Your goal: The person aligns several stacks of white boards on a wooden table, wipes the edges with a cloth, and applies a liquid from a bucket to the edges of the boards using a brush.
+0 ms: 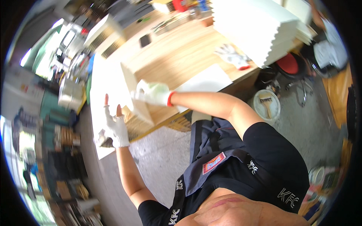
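Note:
My left hand (116, 130) wears a white knitted glove with some bare fingertips showing. Its fingers are spread apart over a large white panel (107, 81) at the left end of the bench. My right hand (152, 93), in a white glove with a red cuff, reaches across to the left. Its fingers are curled at the upper edge of an upright pale board (130, 77) beside the panel. Motion blur hides what, if anything, lies between those fingers. A flat white sheet (207, 80) lies on the wood-topped bench (169, 49) beyond my right forearm.
A loose white glove (230, 55) lies near a tall stack of white panels with jagged edges (252, 28). A dark phone-like slab (144, 40) rests farther back. On the floor at right stand a white bucket (277, 109) with a brush and a red-seated stool (289, 64), near another person (330, 49).

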Action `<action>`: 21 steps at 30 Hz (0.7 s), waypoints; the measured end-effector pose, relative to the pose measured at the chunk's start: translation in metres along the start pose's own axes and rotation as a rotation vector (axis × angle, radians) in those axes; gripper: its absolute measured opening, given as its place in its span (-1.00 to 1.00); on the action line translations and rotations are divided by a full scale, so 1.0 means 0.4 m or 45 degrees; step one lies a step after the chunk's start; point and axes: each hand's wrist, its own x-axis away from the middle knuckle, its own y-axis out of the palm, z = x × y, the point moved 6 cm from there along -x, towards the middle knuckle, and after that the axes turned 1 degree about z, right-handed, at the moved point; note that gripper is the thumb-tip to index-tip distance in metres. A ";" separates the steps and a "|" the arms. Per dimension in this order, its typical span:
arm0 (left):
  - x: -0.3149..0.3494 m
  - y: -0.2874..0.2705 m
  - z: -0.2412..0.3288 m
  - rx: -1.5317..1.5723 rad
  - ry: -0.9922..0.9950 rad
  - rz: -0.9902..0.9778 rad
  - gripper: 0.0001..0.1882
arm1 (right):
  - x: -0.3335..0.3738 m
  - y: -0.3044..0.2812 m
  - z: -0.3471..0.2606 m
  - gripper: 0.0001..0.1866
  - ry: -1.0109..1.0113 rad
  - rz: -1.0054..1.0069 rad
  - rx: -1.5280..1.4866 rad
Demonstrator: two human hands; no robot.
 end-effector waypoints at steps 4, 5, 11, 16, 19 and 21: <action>-0.063 0.310 0.327 0.901 -0.053 -0.522 -0.40 | 0.158 -0.121 0.102 -0.45 -0.038 0.015 0.051; -0.072 0.368 0.400 0.976 -0.075 -0.667 -0.37 | 0.191 -0.147 0.118 -0.46 0.012 -0.030 0.082; -0.119 0.687 0.772 0.887 0.481 -1.081 -0.29 | 0.356 -0.296 0.205 -0.50 0.078 0.006 0.141; -0.123 0.853 1.013 0.284 1.153 -0.660 -0.33 | 0.461 -0.399 0.264 -0.54 0.075 0.059 0.092; -0.146 0.902 1.039 0.291 1.109 -0.696 -0.46 | 0.503 -0.428 0.301 -0.55 0.181 0.041 0.029; -0.170 0.923 1.028 0.260 1.158 -0.569 -0.52 | 0.519 -0.437 0.338 -0.56 0.216 0.023 -0.037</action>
